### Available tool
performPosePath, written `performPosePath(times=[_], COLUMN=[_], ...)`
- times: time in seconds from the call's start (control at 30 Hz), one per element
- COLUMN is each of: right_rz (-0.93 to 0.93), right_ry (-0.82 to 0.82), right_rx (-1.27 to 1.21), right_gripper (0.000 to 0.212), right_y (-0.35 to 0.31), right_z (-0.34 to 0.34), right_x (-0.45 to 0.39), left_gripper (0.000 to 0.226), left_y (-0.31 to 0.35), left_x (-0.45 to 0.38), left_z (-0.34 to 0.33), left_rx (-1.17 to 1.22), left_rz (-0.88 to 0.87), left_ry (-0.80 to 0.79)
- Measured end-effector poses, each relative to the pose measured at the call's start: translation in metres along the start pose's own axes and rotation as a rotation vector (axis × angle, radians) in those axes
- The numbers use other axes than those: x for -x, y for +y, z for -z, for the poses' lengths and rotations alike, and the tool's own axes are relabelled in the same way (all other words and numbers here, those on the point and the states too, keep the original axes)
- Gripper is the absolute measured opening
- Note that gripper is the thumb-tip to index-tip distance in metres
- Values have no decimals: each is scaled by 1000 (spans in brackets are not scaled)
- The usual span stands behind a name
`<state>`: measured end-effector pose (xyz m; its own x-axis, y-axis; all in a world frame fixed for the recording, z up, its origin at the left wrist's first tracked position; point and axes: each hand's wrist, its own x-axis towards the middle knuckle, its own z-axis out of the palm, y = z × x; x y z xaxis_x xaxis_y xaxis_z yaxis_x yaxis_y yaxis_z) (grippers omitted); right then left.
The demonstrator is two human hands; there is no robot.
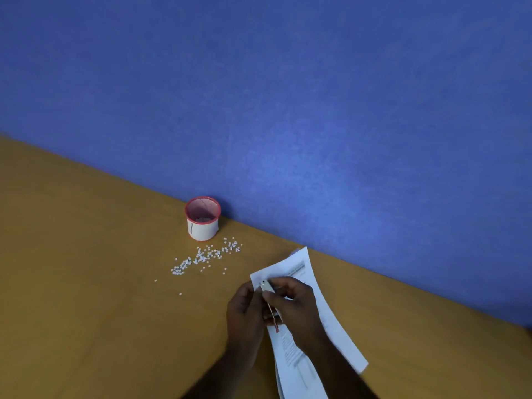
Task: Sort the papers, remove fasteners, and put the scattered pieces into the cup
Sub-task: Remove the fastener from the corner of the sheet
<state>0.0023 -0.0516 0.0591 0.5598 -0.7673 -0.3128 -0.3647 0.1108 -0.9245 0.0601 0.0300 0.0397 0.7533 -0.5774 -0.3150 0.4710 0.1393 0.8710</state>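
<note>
The near end of the papers (299, 367) is cut off by the lower edge of the picture, and the printed text on them is too blurred to read. Both forearms also leave the picture at the bottom. A thin metal tool (269, 300) with a red tip lies between the two hands, mostly covered by the fingers, so I cannot tell what kind of tool it is.

The left hand (244, 315) pinches the left edge of the papers near their far corner. The right hand (296, 309) is curled over the sheets and grips the tool, with its far end at the corner of the papers.

The papers lie on the wooden table (86, 283), at the right, close to the blue wall (288, 82). Left of them, many small white pieces (201, 257) are scattered on the table. Just beyond the pieces, against the wall, stands the cup (203, 218), white with a red rim, upright and open.
</note>
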Motion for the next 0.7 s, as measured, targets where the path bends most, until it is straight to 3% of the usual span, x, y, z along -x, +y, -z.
performPosePath(times=[0.23, 0.7], right_rz=[-30, 181], right_ry=[-4, 67], right_rx=[-50, 296], right_gripper=[17, 14], right_y=[-3, 6], right_z=[-7, -23], right_x=[-6, -19], left_gripper=[24, 27], left_y=[-2, -22], left_x=[-11, -36], left_z=[11, 34], left_rx=[-56, -442], left_rz=[-49, -313], left_ry=[6, 40])
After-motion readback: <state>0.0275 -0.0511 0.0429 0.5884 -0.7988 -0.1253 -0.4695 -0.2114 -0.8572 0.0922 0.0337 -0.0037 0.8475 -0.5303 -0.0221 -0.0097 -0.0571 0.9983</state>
